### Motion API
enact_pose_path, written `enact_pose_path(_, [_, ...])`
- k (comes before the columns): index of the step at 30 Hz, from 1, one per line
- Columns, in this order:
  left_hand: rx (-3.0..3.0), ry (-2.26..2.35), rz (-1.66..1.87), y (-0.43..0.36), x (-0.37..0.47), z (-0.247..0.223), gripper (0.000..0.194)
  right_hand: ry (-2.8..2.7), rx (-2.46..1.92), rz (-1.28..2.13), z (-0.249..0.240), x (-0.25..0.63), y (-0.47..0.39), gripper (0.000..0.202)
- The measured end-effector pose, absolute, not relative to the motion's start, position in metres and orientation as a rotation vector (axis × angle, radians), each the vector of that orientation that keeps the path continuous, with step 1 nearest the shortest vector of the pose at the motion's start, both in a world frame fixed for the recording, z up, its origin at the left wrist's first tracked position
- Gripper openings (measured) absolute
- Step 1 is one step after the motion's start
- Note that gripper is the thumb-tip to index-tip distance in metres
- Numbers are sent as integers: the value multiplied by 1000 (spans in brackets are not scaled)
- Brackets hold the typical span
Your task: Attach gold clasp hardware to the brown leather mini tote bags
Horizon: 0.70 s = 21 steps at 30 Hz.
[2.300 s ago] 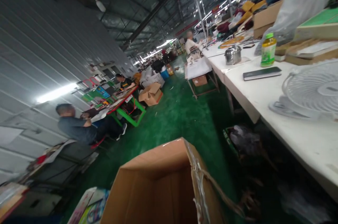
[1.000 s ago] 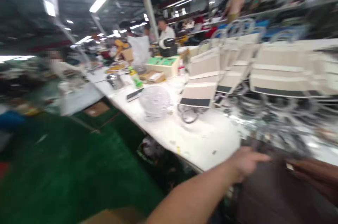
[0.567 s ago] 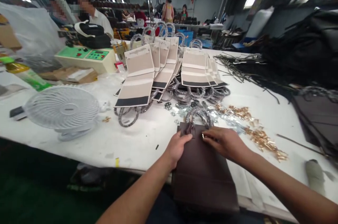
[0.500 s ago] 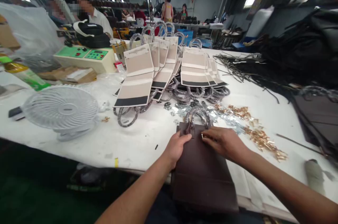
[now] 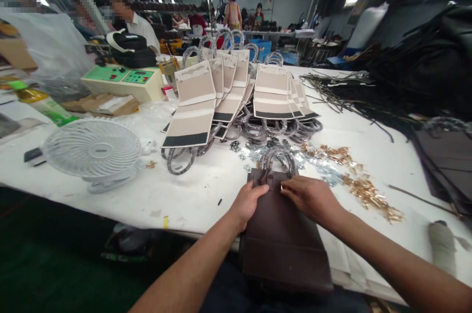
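Observation:
A dark brown handbag panel (image 5: 287, 244) lies over the table's front edge, with plastic-wrapped handles (image 5: 277, 160) at its far end. My left hand (image 5: 249, 202) grips its left edge, thumb on top near the handle base and the other fingers hidden beneath. Closed in a pinch, my right hand (image 5: 311, 195) holds a small gold metal fitting (image 5: 282, 186) against the panel, right of my left thumb. Most of the fitting is covered by the fingers. Loose gold fittings (image 5: 368, 195) lie to the right, and silver metal plates (image 5: 254, 148) lie beyond the handles.
Stacked beige-lined bag panels (image 5: 191, 106) with wrapped handles stand mid-table. A white fan (image 5: 92, 148) is at left, before a control box (image 5: 121, 82) and a bottle (image 5: 44, 104). Black strips (image 5: 332, 92) and dark material (image 5: 424, 62) lie right. People work at the back.
The view has shifted slightly, so the table things sit a little to the right. Both hands keep nearly the same place on the panel, and the right fingers still pinch the fitting.

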<state>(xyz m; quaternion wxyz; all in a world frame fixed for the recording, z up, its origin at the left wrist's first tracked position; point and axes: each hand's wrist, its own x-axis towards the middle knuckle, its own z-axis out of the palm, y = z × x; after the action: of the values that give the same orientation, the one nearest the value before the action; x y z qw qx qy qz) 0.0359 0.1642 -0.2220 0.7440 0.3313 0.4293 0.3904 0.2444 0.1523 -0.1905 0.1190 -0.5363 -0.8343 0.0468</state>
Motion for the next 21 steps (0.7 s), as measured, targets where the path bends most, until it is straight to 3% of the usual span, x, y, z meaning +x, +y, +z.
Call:
enact_pose_path(4, [745, 941, 874, 163, 36, -223, 42, -2573, -1463, 51, -186, 243, 151, 25])
enact_pose_path(12, [700, 890, 853, 162, 34, -228, 44, -2347, -1507, 397, -189, 252, 162, 14])
enact_pose_path(21, [746, 923, 894, 161, 34, -220, 36, -2556, -1442, -130, -191, 234, 144, 25])
